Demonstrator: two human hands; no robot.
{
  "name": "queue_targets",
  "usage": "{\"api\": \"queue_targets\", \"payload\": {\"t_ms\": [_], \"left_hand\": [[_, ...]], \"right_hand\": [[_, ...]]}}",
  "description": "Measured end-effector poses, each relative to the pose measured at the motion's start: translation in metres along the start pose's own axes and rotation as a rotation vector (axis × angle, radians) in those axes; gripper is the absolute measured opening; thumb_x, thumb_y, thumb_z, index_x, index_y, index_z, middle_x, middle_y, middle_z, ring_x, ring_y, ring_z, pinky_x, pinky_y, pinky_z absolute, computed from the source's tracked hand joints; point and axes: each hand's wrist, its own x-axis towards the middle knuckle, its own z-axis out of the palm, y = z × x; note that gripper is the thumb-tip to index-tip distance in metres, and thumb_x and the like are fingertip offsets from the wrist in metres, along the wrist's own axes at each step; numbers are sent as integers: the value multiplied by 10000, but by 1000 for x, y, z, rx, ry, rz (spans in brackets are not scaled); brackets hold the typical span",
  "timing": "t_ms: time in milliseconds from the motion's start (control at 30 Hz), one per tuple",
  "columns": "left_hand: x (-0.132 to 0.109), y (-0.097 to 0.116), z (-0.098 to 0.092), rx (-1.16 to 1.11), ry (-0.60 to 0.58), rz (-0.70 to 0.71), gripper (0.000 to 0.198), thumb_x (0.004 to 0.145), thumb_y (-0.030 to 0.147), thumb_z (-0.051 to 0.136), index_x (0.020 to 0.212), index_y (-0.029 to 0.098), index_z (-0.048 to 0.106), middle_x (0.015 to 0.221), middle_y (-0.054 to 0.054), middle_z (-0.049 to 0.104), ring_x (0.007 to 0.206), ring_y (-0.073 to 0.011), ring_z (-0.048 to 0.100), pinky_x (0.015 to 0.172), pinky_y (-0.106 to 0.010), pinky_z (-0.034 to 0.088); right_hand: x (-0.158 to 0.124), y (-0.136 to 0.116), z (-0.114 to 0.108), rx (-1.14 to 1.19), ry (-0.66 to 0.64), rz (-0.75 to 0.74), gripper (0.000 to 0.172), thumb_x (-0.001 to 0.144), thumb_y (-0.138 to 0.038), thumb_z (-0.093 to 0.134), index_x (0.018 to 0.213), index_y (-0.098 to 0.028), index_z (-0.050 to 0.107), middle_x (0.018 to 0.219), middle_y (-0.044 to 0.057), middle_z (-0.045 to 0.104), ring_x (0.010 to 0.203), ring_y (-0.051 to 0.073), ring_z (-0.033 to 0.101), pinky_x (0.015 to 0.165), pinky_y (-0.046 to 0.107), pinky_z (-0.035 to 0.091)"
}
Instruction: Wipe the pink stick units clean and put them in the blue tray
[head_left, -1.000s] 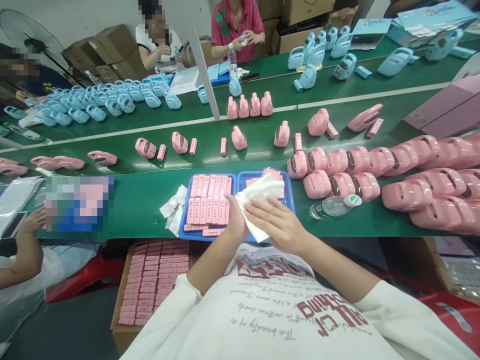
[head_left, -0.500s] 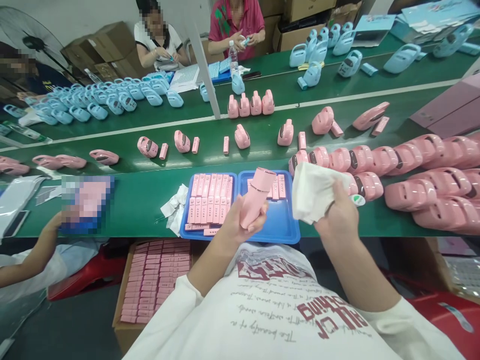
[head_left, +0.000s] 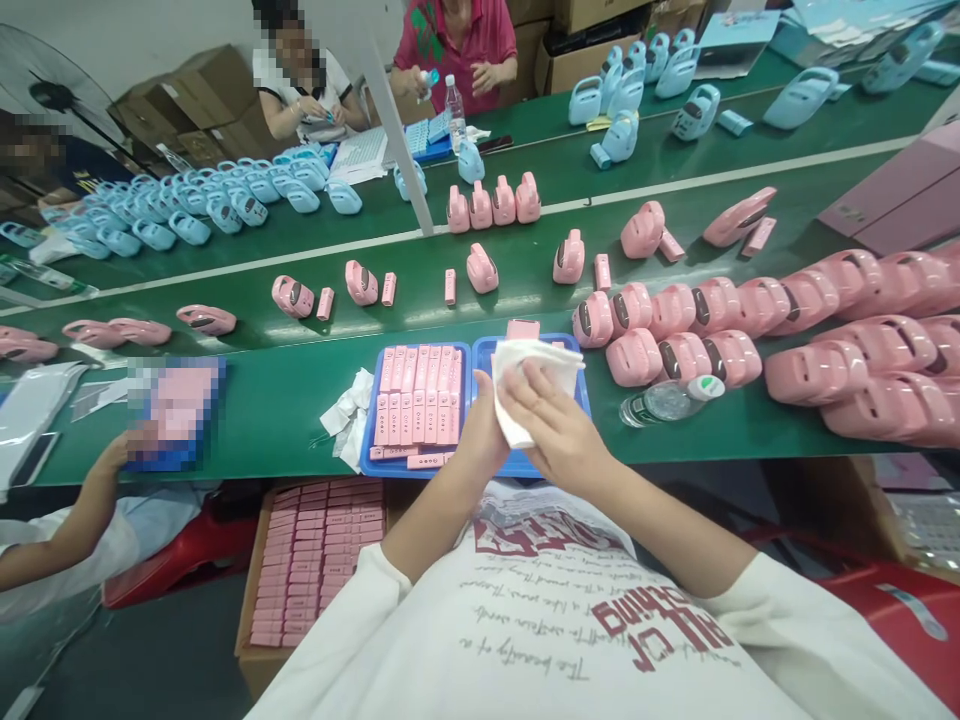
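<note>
My right hand (head_left: 551, 420) presses a folded white cloth (head_left: 517, 400) over a pink piece (head_left: 523, 328), whose top end shows above the cloth. Beneath the cloth, my left hand (head_left: 484, 430) is wrapped round the same piece; its fingers are mostly covered. Both hands are over the right blue tray (head_left: 586, 400), whose contents they largely hide. Beside it, the left blue tray (head_left: 365, 440) holds rows of small pink blocks (head_left: 420, 370). Crumpled white tissue (head_left: 349, 415) lies left of the trays.
Many pink rounded housings (head_left: 810, 365) crowd the right side near a clear bottle (head_left: 664, 402). A carton (head_left: 247, 640) of pink blocks stands below the green table (head_left: 285, 420). Pink and blue items line the shelves. Co-workers sit opposite and at the left.
My right hand has moved left with the cloth and laid it over the pink piece in my left hand. The clear bottle at the right is now uncovered.
</note>
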Motion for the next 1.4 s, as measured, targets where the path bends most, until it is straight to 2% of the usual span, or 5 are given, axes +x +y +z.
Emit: {"api": "queue_targets", "payload": {"t_ms": [167, 400, 533, 967, 1400], "left_hand": [[2, 10, -7, 2, -52, -43, 930, 802, 731, -53, 1082, 69, 538, 639, -86, 519, 554, -91, 498, 462, -173, 345], [2, 8, -23, -155, -252, -93, 540, 691, 583, 659, 814, 89, 480, 717, 1, 471, 483, -38, 454, 389, -130, 322], [0, 6, -22, -158, -180, -95, 511, 859, 550, 444, 953, 61, 558, 814, -37, 493, 623, -77, 547, 549, -184, 458], [-11, 0, -13, -111, -459, -64, 686, 684, 638, 642, 1108, 109, 541, 697, 6, 495, 475, -63, 510, 410, -151, 370], [-6, -20, -10, -40, -414, -147, 634, 799, 740, 345, 895, 124, 459, 574, -13, 467, 432, -81, 459, 423, -181, 365]], "right_hand": [[-15, -8, -7, 458, -87, -33, 340, 905, -138, 420, 1181, -7, 569, 1264, 147, 534, 1303, 235, 411, 1114, 396, 339], [-30, 24, -21, 1042, 664, 1078, 327, 917, -439, 469, 1062, -177, 600, 1080, 46, 635, 956, 192, 642, 685, 306, 585], [-23, 33, -30, 1098, 828, 1443, 515, 631, -445, 730, 1049, -173, 601, 1187, 61, 594, 1106, 217, 584, 848, 317, 560], [-9, -6, -27, 1023, 857, 1343, 511, 557, -465, 809, 922, -137, 666, 1020, 71, 648, 1102, 221, 580, 892, 307, 538], [-14, -4, -18, 88, 48, 118, 445, 896, -133, 434, 1328, -26, 444, 1417, 197, 356, 1400, 310, 211, 1141, 507, 217]]}}
